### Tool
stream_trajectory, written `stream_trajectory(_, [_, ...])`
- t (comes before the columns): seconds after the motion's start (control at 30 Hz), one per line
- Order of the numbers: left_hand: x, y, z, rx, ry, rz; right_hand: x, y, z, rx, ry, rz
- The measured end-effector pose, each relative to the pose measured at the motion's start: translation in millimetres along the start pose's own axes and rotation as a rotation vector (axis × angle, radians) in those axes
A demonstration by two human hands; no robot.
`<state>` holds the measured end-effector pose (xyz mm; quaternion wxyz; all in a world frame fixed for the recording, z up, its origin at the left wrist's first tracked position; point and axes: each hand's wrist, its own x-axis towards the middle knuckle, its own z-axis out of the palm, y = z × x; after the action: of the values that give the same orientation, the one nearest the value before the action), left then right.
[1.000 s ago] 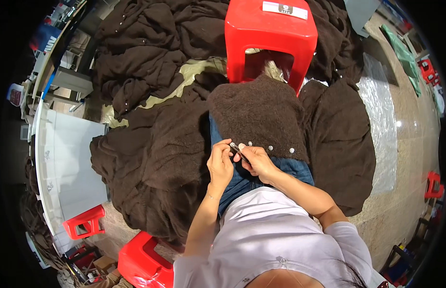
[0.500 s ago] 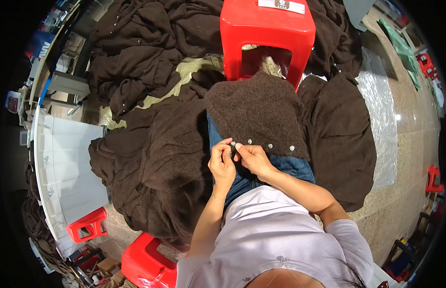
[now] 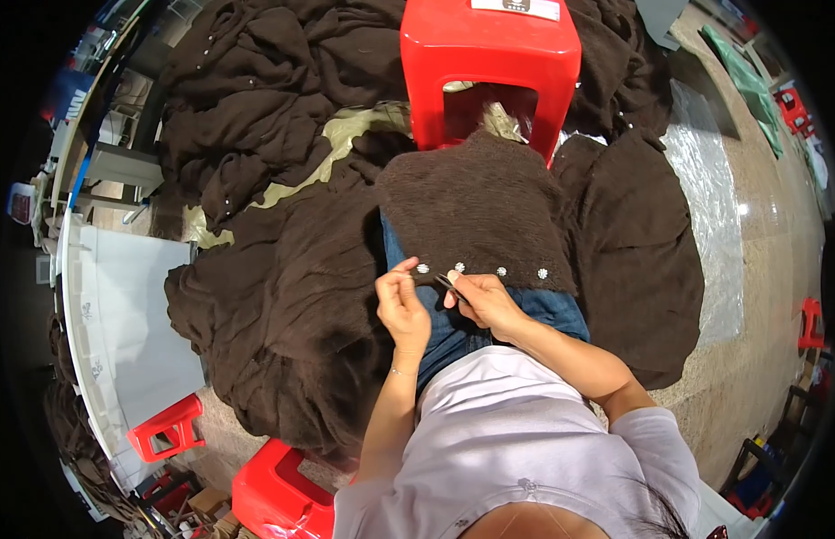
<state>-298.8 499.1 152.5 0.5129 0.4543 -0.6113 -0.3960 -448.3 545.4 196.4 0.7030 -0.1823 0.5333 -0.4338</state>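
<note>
A dark brown fuzzy knit garment [image 3: 476, 202] lies across my jeans-clad lap, with a row of several sparkling round buttons along its near edge. My left hand [image 3: 403, 310] is at the left end of that edge, its fingers curled together beside the leftmost button [image 3: 423, 269]. What those fingers pinch, if anything, is too small to make out. My right hand [image 3: 487, 301] is closed on a small dark pointed tool [image 3: 448, 285], whose tip points up and left just below the second button [image 3: 460, 268]. The tool's exact kind cannot be told.
Brown knit garments [image 3: 292, 305] are heaped to my left and farther away. A red plastic stool [image 3: 494, 40] stands ahead. Another red stool [image 3: 274, 494] is at lower left, near a white panel [image 3: 139, 314]. Clear plastic sheeting [image 3: 705, 198] covers floor at right.
My left hand has drawn slightly left, away from the leftmost button, which now shows plainly. My right hand has shifted slightly right and down, and the dark tool now shows in it.
</note>
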Motion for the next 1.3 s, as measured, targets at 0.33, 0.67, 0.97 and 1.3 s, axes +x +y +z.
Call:
stream_trajectory(0.33, [14,29,-5,0.457,0.084,0.368,-32,12,-54,0.296,0.254,-0.068])
stream_trajectory(0.67, [15,28,21,0.419,-0.121,0.426,-5,18,-27,0.360,0.104,0.118])
stream_trajectory(0.97, [13,21,16,0.507,-0.154,0.319,8,22,-33,0.653,-0.115,0.042])
stream_trajectory(1.3, [6,35,19,0.455,-0.166,0.276,4,19,-33,0.675,-0.176,0.070])
